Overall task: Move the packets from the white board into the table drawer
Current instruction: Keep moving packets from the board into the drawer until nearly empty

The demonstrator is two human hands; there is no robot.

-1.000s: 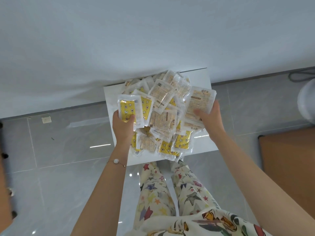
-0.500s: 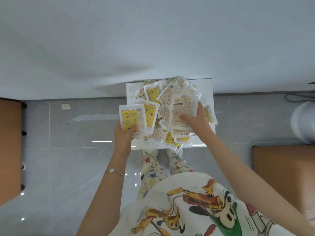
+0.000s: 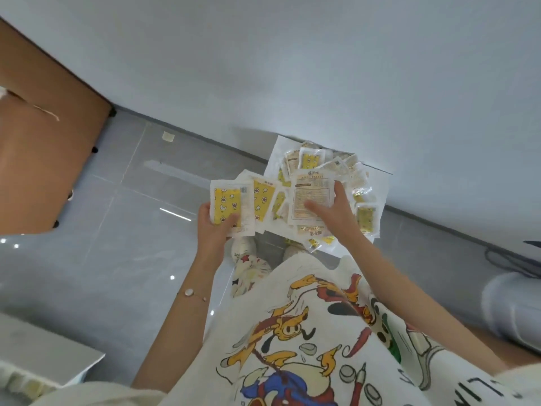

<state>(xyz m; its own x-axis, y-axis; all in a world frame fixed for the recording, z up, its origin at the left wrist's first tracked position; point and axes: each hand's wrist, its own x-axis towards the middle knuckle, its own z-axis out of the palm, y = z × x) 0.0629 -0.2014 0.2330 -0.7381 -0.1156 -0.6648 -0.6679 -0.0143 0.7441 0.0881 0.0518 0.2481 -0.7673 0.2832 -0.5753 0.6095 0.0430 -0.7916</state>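
Observation:
A white board [image 3: 278, 155] lies on the floor against the wall, covered with a heap of clear packets [image 3: 364, 218], many with yellow printed fronts. My left hand [image 3: 212, 231] holds a fan of yellow-fronted packets [image 3: 229, 208] lifted above the floor, left of the board. My right hand [image 3: 333, 213] grips a packet showing its printed back [image 3: 310, 190], with more packets beneath it, over the heap. No drawer shows.
A brown wooden table top [image 3: 44, 148] fills the left side. Grey floor tiles [image 3: 123, 230] lie between it and the board. A white object [image 3: 515, 312] with a cable sits at the right, and a pale surface edge [image 3: 44, 356] is at the bottom left.
I have stood up and turned left: the board slid to the right of the view and the brown table came in at left. Both hands keep their packets and have lifted them off the heap.

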